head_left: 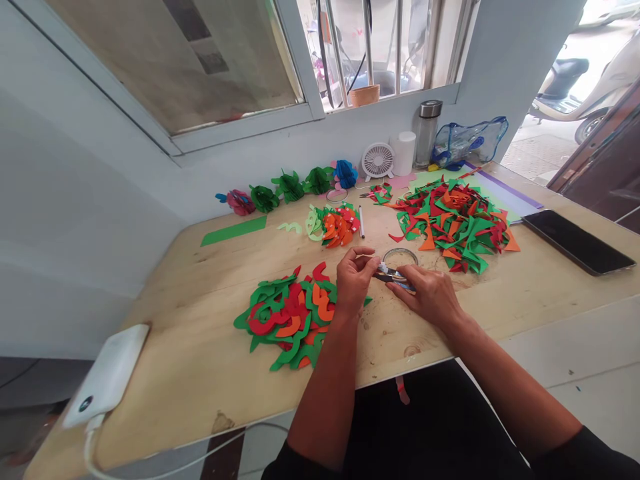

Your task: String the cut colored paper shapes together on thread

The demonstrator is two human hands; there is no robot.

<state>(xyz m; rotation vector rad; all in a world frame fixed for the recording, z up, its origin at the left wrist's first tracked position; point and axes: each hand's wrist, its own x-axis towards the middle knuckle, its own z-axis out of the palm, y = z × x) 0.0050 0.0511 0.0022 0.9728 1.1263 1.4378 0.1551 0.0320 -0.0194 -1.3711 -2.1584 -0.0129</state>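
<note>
My left hand (353,280) pinches a small white piece (383,267), probably paper, between thumb and fingertips. Closed around small scissors (393,273), my right hand (429,293) has the blades pointing left, right at the white piece; whether they touch it I cannot tell. Just behind the hands a roll of clear tape (400,252) lies on the wooden table (200,393). Curved green, red and orange paper cutouts (285,317) form a heap to the left of my left hand, partly hidden by my forearm.
Paper scraps (460,223) are piled at the right, beside a black phone (577,241). A pen (361,222) lies near smaller cutouts (337,225). Folded paper flowers (290,187), a fan (378,161) and a bottle (428,133) line the wall. A white power bank (109,373) sits left.
</note>
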